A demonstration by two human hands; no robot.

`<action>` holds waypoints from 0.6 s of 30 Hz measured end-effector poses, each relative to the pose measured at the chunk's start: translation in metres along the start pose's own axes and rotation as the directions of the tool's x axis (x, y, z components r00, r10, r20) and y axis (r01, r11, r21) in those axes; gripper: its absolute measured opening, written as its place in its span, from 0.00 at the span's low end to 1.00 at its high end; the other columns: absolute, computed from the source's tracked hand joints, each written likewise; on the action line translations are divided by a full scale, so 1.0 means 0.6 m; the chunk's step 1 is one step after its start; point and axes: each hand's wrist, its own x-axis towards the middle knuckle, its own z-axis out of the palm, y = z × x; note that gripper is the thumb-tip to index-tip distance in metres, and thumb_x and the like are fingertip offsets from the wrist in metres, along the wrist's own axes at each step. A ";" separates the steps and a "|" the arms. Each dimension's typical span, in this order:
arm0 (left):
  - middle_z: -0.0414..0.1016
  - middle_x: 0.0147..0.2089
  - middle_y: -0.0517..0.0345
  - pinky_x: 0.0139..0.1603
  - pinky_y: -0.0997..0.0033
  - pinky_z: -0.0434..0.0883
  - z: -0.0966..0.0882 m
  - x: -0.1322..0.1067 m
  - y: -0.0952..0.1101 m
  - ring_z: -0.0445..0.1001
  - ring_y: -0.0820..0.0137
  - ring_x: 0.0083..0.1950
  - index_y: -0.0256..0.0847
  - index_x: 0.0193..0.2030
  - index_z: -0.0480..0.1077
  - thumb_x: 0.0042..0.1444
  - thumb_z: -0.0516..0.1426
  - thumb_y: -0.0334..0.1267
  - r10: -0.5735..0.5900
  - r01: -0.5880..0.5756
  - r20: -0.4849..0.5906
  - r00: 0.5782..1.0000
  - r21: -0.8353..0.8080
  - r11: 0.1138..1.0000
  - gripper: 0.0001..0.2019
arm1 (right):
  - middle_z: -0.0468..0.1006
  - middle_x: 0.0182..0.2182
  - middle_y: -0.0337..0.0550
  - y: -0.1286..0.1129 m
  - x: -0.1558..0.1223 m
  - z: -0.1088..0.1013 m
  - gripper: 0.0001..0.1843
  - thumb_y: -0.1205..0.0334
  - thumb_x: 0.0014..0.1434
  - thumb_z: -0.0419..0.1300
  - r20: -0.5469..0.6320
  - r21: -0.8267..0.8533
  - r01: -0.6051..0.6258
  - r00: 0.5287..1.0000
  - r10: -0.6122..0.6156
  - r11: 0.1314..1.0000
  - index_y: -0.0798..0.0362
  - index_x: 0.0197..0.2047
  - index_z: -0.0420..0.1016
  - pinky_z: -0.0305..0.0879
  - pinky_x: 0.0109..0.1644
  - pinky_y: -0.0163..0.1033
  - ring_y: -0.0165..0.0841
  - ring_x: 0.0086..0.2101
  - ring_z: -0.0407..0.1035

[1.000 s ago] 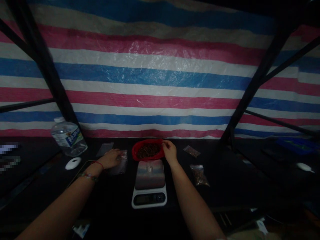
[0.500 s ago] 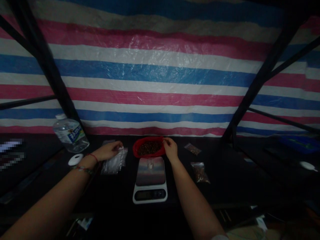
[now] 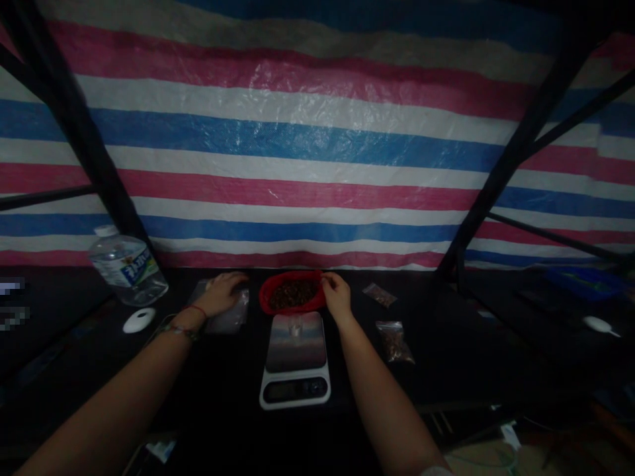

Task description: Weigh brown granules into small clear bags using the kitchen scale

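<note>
My left hand lies over a pile of clear zip bags, its fingers stretched out across them. At the right end of a red container my right hand is closed, pinching its rim. Small dark brown pieces, too small to name, fill the container. Directly in front of it sits a white kitchen scale with a small clear object on its plate. To the right of my right hand lie two filled zip bags, one farther back and one nearer.
A large clear plastic bottle and a white computer mouse are at the left. Slanting black posts frame a striped plastic sheet behind the table. A blue tray stands far right.
My left hand was gathered at the upper edge of the zip bags; now it is flattened over them, a little farther back. My right hand stays at the red container's rim.
</note>
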 end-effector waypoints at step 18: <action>0.75 0.46 0.50 0.56 0.58 0.65 0.076 0.034 0.137 0.70 0.60 0.50 0.39 0.42 0.72 0.51 0.50 0.34 0.081 -0.162 -0.412 0.908 -0.166 0.973 0.14 | 0.70 0.50 0.60 0.021 -0.094 -0.277 0.31 0.50 0.55 0.58 0.180 -0.949 -0.031 0.764 0.620 0.314 0.55 0.59 0.65 0.64 0.46 0.49 0.50 0.47 0.70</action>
